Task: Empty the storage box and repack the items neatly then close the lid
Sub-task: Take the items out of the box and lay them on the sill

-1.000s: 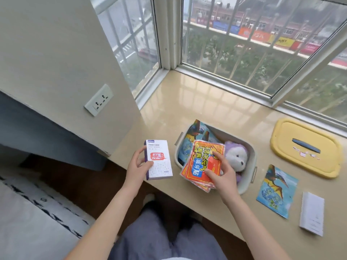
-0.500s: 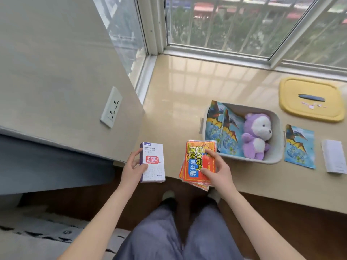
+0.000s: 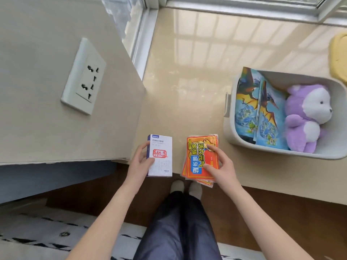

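Left hand (image 3: 139,164) grips a white card box (image 3: 160,155) w/ a purple spine and a red stamp mark on its face, thumb across the front, fingers wrapped behind the left edge. Right hand (image 3: 220,166) holds a stack of red-orange sachet packs (image 3: 201,158) w/ yellow and blue lettering, index fingertip pressed on the top pack, thumb on the lower part, the rest of the fingers under the right edge (the lower packs fan out a bit at the bottom). Both items sit side by side at the near edge of the glossy beige sill (image 3: 187,72), apart from each other, their lower ends reaching past the edge; whether they rest on the sill or are held just above it, can't tell. Over to the right, well apart from the hands, the white storage box (image 3: 232,136) stands open on the sill. Inside: two dinosaur-print packets (image 3: 259,109) standing upright against the left wall, overlapping, and a purple plush bear (image 3: 308,117) w/ a white face lying on the right side, touching the packets. The yellow lid (image 3: 338,59) lies off the box, just behind its far right corner, mostly cut off by the frame edge. On the wall at left, a white power socket (image 3: 84,77). Below the sill, dark trousers and pale slippers on a wood floor.
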The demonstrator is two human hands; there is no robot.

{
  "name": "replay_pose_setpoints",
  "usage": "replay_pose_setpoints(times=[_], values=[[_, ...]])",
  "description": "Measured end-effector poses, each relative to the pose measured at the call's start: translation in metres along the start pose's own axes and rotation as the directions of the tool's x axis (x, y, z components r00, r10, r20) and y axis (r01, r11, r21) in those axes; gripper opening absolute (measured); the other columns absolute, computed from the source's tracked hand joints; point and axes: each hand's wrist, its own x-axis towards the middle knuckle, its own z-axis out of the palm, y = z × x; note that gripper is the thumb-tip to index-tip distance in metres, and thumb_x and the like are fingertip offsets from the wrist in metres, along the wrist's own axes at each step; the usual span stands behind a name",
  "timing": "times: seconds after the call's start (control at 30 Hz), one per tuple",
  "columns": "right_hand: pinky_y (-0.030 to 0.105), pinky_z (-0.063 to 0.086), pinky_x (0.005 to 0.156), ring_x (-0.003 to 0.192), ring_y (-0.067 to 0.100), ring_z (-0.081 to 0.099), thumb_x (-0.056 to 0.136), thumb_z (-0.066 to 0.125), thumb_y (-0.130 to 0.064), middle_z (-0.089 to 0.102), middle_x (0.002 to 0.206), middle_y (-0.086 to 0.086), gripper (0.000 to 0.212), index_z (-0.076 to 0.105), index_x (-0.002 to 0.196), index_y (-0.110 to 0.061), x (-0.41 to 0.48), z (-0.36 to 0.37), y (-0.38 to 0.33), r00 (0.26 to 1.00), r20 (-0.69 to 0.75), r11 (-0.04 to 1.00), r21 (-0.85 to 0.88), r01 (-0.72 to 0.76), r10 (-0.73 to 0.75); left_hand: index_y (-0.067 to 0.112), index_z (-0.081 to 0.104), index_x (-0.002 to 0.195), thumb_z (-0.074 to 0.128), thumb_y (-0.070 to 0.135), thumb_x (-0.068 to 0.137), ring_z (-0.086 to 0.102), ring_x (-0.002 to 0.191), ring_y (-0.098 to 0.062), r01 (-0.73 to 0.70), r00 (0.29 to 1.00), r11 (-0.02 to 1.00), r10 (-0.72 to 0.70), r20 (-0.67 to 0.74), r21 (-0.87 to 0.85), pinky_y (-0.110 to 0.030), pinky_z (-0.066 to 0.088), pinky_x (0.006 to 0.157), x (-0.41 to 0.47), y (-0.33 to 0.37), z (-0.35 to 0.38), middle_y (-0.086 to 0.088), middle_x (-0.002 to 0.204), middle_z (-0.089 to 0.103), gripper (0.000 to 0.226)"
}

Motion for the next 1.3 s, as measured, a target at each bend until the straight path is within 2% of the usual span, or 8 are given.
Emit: replay_pose_setpoints(times=[0.27,0.37,0.5,0.67,0.83,0.97,1.1,1.3], values=[[0.014,0.054,0.070,0.098,-0.001,0.067,0.082,0.063,0.014,0.064,0.123,-0.004,0.064,0.060,0.129,-0.029,0.055,0.009,0.029,0.993,-0.099,0.996,-0.062,0.058,-0.064,0.038,0.049,0.130,0.051,0.003,0.096,0.065,0.109,-0.007,-0.097,0.995,0.995,0.097,0.003,-0.016,-0.019,0.055,0.066,0.061,-0.015,0.012,0.008,0.120,0.066,0.049],[0.016,0.056,0.078,0.103,0.003,0.065,0.082,0.063,0.007,0.062,0.125,-0.005,0.066,0.057,0.129,-0.039,0.064,0.013,0.042,0.985,-0.147,0.986,-0.151,0.071,-0.093,0.040,0.050,0.129,0.052,0.003,0.096,0.060,0.106,0.006,-0.167,0.986,0.985,0.168,-0.022,0.042,-0.013,0.052,0.070,0.070,-0.024,0.015,0.016,0.120,0.063,0.050],[-0.002,0.037,0.076,0.103,0.005,0.054,0.081,0.066,-0.005,0.053,0.120,-0.007,0.067,0.049,0.138,-0.037,0.069,0.021,0.054,0.960,-0.234,0.931,-0.358,0.062,-0.155,0.039,0.052,0.131,0.056,0.013,0.097,0.058,0.107,0.007,-0.245,0.963,0.955,0.259,-0.068,0.167,-0.018,0.051,0.081,0.077,-0.040,0.014,0.019,0.125,0.059,0.043],[0.018,0.034,0.094,0.113,0.017,0.050,0.081,0.071,-0.009,0.051,0.126,0.004,0.066,0.050,0.142,-0.023,0.071,0.031,0.065,0.909,-0.288,0.848,-0.516,0.118,-0.302,0.029,0.055,0.131,0.058,0.016,0.096,0.059,0.106,-0.001,-0.255,0.943,0.928,0.301,-0.144,0.272,-0.024,0.051,0.088,0.076,-0.049,0.016,0.011,0.118,0.064,0.038],[0.035,0.034,0.104,0.121,0.031,0.044,0.079,0.076,-0.020,0.048,0.133,0.013,0.067,0.051,0.141,-0.016,0.072,0.031,0.074,0.877,-0.327,0.781,-0.619,0.083,-0.353,0.025,0.053,0.133,0.068,0.021,0.090,0.059,0.101,0.001,-0.251,0.939,0.916,0.308,-0.151,0.312,-0.016,0.051,0.079,0.075,-0.053,0.019,0.008,0.119,0.059,0.045],[0.033,0.026,0.101,0.121,0.039,0.040,0.077,0.078,-0.037,0.046,0.137,0.020,0.072,0.053,0.140,-0.014,0.072,0.030,0.080,0.847,-0.323,0.692,-0.718,0.072,-0.423,0.027,0.052,0.132,0.073,0.020,0.086,0.056,0.098,0.006,-0.260,0.937,0.897,0.323,-0.129,0.357,-0.003,0.044,0.070,0.070,-0.057,0.024,0.008,0.121,0.053,0.051],[0.032,0.031,0.103,0.123,0.033,0.040,0.076,0.075,-0.040,0.045,0.134,0.016,0.074,0.052,0.141,-0.014,0.074,0.025,0.086,0.869,-0.271,0.729,-0.670,0.138,-0.413,0.030,0.049,0.135,0.071,0.022,0.088,0.050,0.095,0.017,-0.255,0.932,0.886,0.332,-0.147,0.387,0.001,0.040,0.069,0.069,-0.060,0.026,0.011,0.119,0.050,0.052],[0.031,0.030,0.103,0.121,0.032,0.040,0.080,0.074,-0.040,0.045,0.135,0.018,0.073,0.050,0.143,-0.013,0.070,0.020,0.082,0.877,-0.213,0.677,-0.719,0.159,-0.432,0.029,0.046,0.138,0.066,0.027,0.091,0.053,0.098,0.003,-0.250,0.930,0.865,0.339,-0.139,0.436,-0.005,0.040,0.071,0.066,-0.058,0.027,0.009,0.123,0.050,0.051]])
